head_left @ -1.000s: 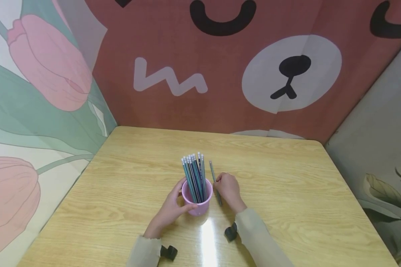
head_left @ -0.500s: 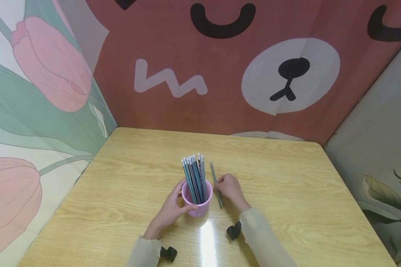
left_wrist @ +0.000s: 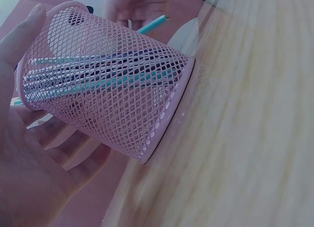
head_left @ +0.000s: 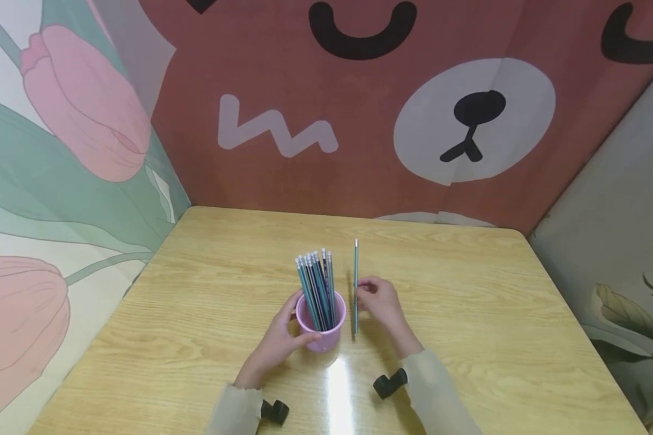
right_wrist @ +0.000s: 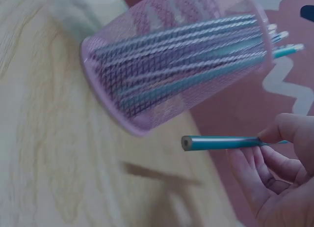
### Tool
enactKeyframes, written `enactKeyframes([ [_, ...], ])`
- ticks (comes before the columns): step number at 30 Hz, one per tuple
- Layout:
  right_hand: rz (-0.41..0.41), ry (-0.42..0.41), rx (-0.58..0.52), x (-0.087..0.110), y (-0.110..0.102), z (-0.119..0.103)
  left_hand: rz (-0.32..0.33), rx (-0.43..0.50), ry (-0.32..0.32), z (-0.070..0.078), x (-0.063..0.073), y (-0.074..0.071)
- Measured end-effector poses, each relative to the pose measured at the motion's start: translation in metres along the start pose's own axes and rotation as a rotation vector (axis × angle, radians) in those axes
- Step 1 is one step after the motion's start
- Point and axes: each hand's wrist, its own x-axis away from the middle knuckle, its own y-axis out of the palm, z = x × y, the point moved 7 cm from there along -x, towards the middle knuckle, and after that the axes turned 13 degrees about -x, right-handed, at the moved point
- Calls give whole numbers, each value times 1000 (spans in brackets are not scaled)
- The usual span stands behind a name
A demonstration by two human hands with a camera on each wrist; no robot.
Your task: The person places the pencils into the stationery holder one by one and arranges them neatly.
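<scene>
A pink mesh pencil cup [head_left: 323, 344] stands upright on the table, with several pencils [head_left: 312, 284] in it, white eraser ends up. My left hand [head_left: 276, 344] holds the cup from the left, thumb at the front and fingers round the far side. To the right of the cup, my right hand [head_left: 381, 301] pinches a single teal pencil [head_left: 356, 263] between thumb and fingers. That pencil [right_wrist: 221, 143] is raised off the table, its flat unsharpened end toward the camera in the right wrist view. It is apart from the cup [left_wrist: 122, 104].
The wooden table [head_left: 468, 314] carries a bright light reflection near its front. A reddish cloth with a cartoon bear face [head_left: 283, 187] hangs behind it. Flower-printed cloth [head_left: 87, 211] is on the left, and a pale wall [head_left: 593, 211] on the right.
My right hand has lifted the single pencil off the table and turned it from slanted to nearly straight in the head view. The left hand and the cup have stayed put.
</scene>
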Motion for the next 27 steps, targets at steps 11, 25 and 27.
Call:
enactKeyframes([
  [11, 74, -247, -125, 22, -10, -50, -10, 2, 4, 0, -1, 0],
  [25, -24, -519, -368, 53, 3, -88, -8, 18, 13, 1, 0, -1],
  [27, -33, -513, -342, 53, 7, -85, -7, 20, 13, 1, 0, -1],
])
